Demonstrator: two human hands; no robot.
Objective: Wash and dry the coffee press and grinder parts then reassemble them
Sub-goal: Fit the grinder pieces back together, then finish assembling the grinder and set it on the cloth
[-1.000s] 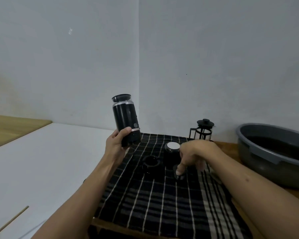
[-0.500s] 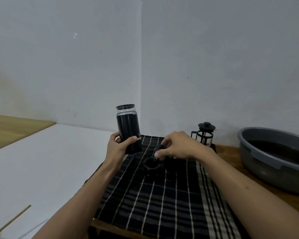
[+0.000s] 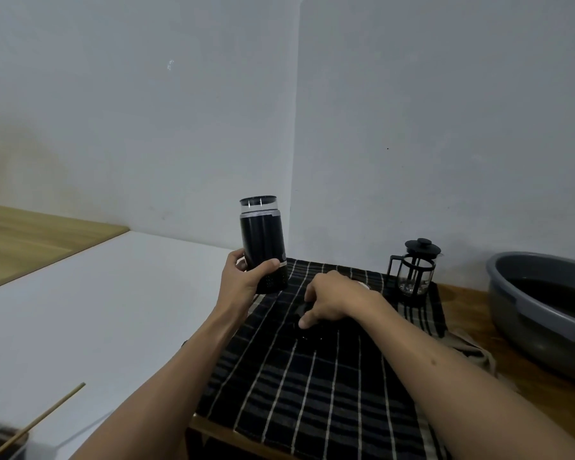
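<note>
The grinder body (image 3: 263,247) is held upright above the near-left corner of the checked towel (image 3: 312,386), the left hand (image 3: 243,280) wrapped round its lower part: the thumb crosses the front and the fingers curl behind, so its clear-topped upper end stays free, probably to keep it steady while another part is fetched. Just right of those fingers and lower, the right hand (image 3: 332,300) is down on the towel with its fingers bent over a small black part (image 3: 307,333), the thumb tip touching or nearly touching it; whether it already pinches the piece cannot be told, since dark part and dark cloth run together. Behind the right knuckles a sliver of a white-topped piece (image 3: 362,285) shows, mostly covered by the hand. Further right of the fingers, at the towel's far edge, the coffee press (image 3: 415,270) stands assembled with its lid on, which suggests only the grinder is left to put together. Beyond it the grey basin (image 3: 545,310) holds dark water and is cut off by the frame edge.
</note>
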